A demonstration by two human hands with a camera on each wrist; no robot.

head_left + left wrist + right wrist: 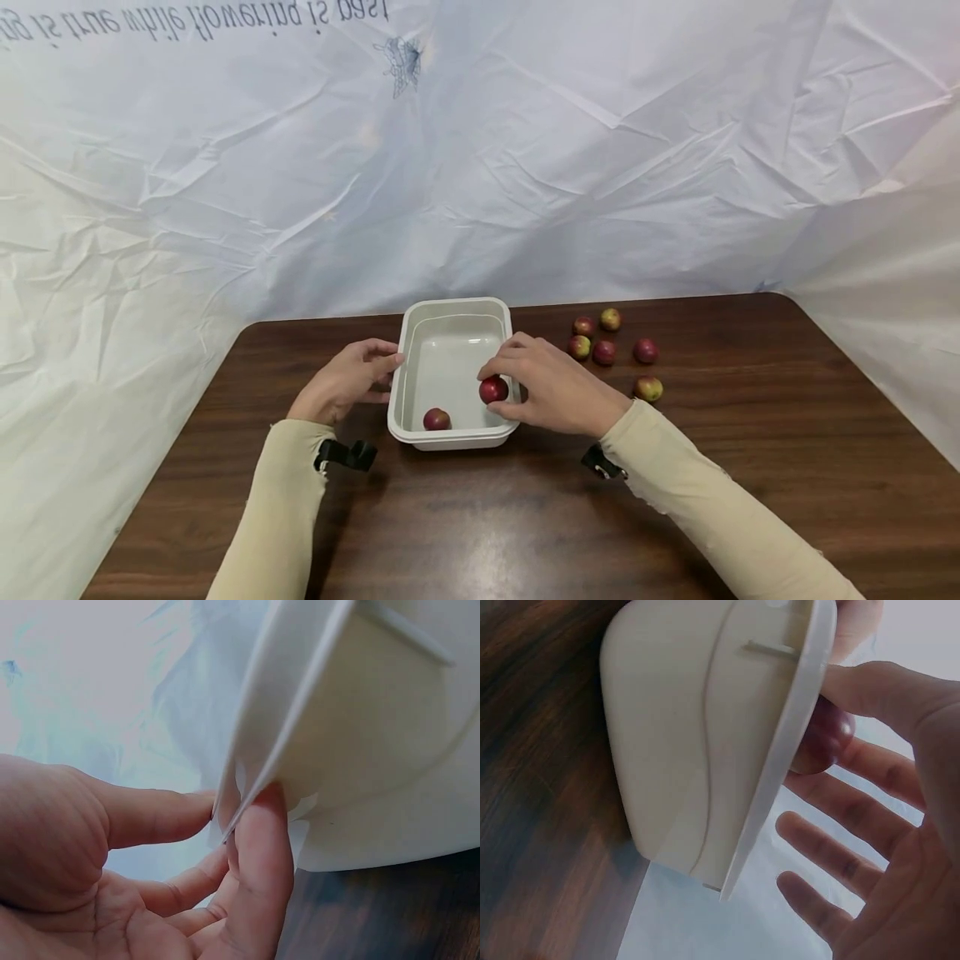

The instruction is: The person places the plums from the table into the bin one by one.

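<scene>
A white plastic basin (450,358) stands on the table, with one small red apple (437,419) in its near left corner. My left hand (348,382) is at the basin's left side. In the left wrist view, its thumb (161,814) and fingers pinch the basin's rim (292,712). My right hand (551,383) reaches over the right rim and holds another red apple (492,389) between thumb and fingers, inside the rim's outline. The right wrist view has this apple (826,735) partly hidden behind the rim, with the other fingers spread beside it.
Right of the basin, several red and yellow apples (604,352) lie loose on the dark wooden table (750,400). The nearest of these apples (648,388) sits just beyond my right wrist. White sheeting (480,183) hangs along the table's back and sides.
</scene>
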